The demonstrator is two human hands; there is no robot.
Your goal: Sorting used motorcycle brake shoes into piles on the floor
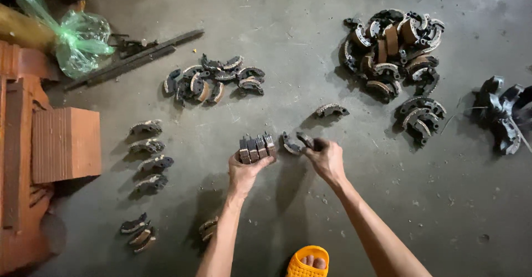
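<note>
Fingers of the left hand were wrapped around a stack of four brake shoes held side by side on edge, just above the concrete floor. Fingers of the right hand were pinched on a pair of curved shoes, just right of the stack and close to it. A single shoe lay a little farther off, to the right. Far right sat a big heap of shoes, with a smaller clump nearer beside it and some black metal parts at the right edge. Far left of the hands lay a loose cluster of shoes; a column of separate shoes ran down the left side, with more near the left forearm. Red bricks stood at the left edge, a green plastic bag and dark metal bars beyond them. An orange sandal showed at the near edge.
</note>
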